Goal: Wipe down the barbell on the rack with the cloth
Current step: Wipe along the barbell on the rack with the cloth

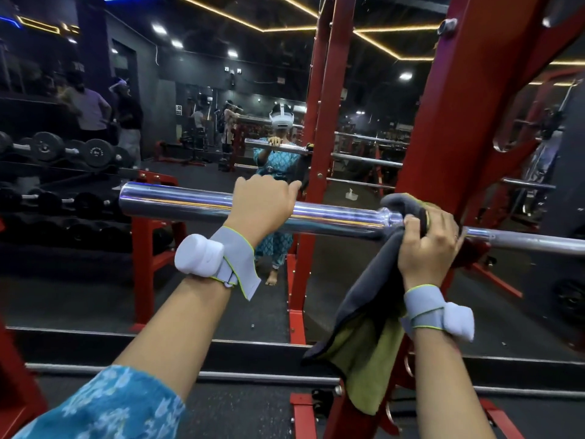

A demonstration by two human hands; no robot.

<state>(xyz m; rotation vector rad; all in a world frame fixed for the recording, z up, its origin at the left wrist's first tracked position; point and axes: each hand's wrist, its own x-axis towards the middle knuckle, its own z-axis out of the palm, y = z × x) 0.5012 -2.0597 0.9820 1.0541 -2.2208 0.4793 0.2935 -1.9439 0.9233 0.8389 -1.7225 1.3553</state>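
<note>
Chrome barbell (177, 202), smooth and round: left hand (264, 205) grips it; right hand (427, 242) clutches soft grey-green cloth (364, 312) round it.

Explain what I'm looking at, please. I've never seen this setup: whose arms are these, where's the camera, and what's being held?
There is no machine here. These are a person's two bare arms, seen from one camera worn on their head, looking forward and down. The left hand grips the thick chrome end of the barbell, which sits on the red rack. The right hand holds a grey and green cloth wrapped over the bar where it narrows. White devices are strapped to both wrists. Ahead is a mirror, so the figure in it is the same person reflected.
</note>
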